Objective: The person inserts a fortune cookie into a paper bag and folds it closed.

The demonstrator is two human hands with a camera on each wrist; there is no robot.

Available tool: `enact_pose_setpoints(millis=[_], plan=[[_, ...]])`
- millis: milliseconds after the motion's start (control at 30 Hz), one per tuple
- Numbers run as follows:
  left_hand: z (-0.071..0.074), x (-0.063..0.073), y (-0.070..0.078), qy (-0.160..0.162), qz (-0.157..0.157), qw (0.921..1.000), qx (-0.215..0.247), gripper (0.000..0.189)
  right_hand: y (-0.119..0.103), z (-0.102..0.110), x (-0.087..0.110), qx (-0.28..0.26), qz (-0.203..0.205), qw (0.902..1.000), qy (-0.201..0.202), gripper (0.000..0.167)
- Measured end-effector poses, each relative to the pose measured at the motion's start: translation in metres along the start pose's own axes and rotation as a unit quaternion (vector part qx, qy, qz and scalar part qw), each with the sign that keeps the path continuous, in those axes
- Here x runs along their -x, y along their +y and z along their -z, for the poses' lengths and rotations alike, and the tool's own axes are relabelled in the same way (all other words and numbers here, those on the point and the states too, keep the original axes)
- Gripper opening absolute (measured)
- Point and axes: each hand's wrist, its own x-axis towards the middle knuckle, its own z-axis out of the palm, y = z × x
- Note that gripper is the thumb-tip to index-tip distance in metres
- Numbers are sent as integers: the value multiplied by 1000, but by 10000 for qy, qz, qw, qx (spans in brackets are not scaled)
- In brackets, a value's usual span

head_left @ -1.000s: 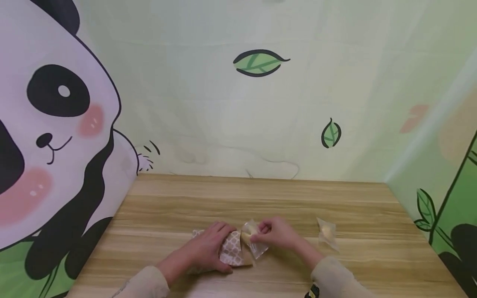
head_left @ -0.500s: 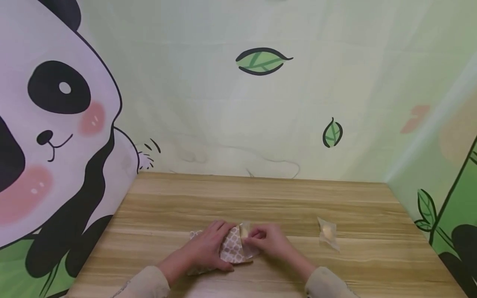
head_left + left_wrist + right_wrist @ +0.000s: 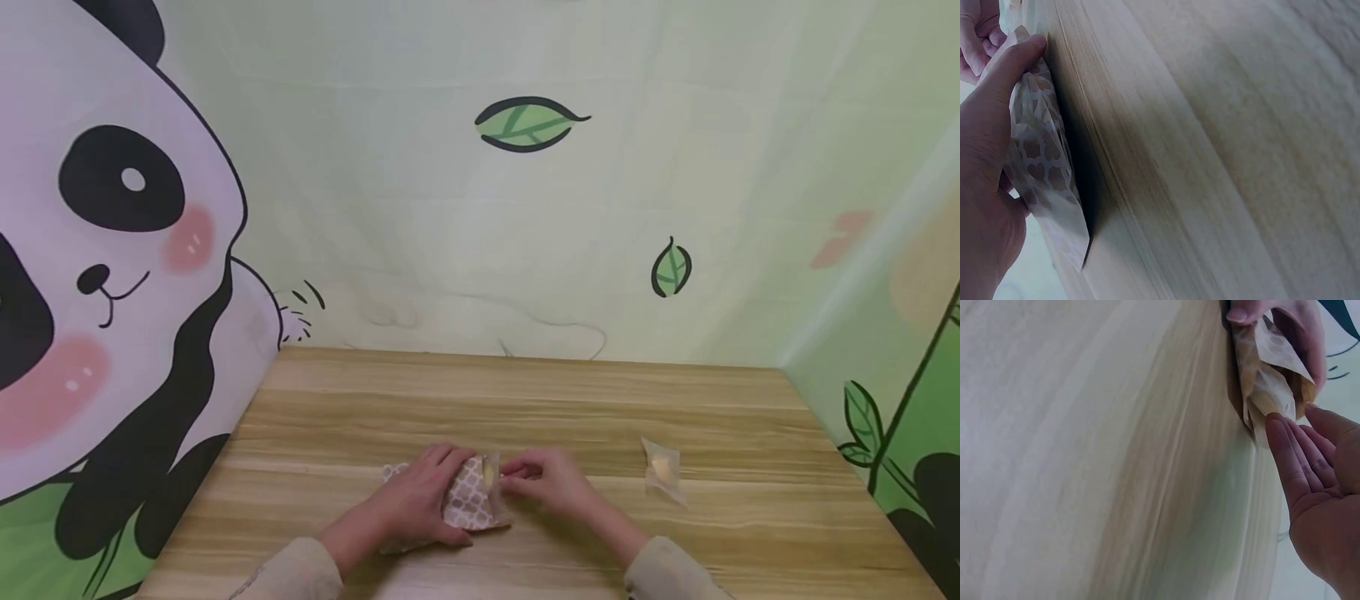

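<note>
My left hand (image 3: 422, 496) grips a brown paper bag (image 3: 468, 497) with a white lattice pattern, lying on its side with its mouth to the right. In the left wrist view the thumb lies along the bag's side. Inside the mouth sits a clear packet (image 3: 1275, 390) with something pale yellow in it, its end sticking out a little. My right hand (image 3: 1325, 469) is at that end, fingers nearly straight, fingertips right at the packet and the thumb apart from them. Part of the bag is hidden beneath the left hand.
A second clear packet (image 3: 663, 471) with a pale yellow piece inside lies on the wooden table (image 3: 525, 400), right of the hands. Behind the table hangs a backdrop (image 3: 420, 208) printed with a panda and leaves.
The right hand has pushed the clear packet leftward into the bag's mouth, and its fingertips have since drawn slightly back to the right. The left hand keeps its hold on the bag.
</note>
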Motion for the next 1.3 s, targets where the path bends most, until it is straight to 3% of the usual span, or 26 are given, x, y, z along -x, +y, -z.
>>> enact_pose_setpoints(millis=[167, 400, 567, 700, 833, 1033, 1133, 1300], plan=[[-1, 1, 0, 55, -76, 10000, -31, 115, -4, -7, -1, -315, 96, 9994, -113, 18], [-3, 2, -1, 137, -192, 9997, -92, 115, -11, -18, -2, -1680, -370, 9840, -459, 30], [-2, 2, -1, 103, -197, 9997, -115, 115, -12, -15, -2, -1651, -572, 9832, -526, 33], [-1, 2, 0, 77, -217, 9996, -133, 114, -10, 1, 1, -1609, -511, 9836, -636, 34], [1, 2, 1, 55, -243, 9996, -133, 115, -5, 30, 10, -1226, -359, 9902, -570, 35], [1, 2, 2, -9, -238, 9996, -159, 116, -1, 87, 33, 3, -506, 9987, -85, 44], [2, 2, 2, -30, -253, 9995, -168, 115, 4, 114, 46, 573, -612, 9963, 181, 45], [4, 3, 2, -31, -286, 9995, -162, 115, 12, 149, 68, 1531, -746, 9825, 748, 39]])
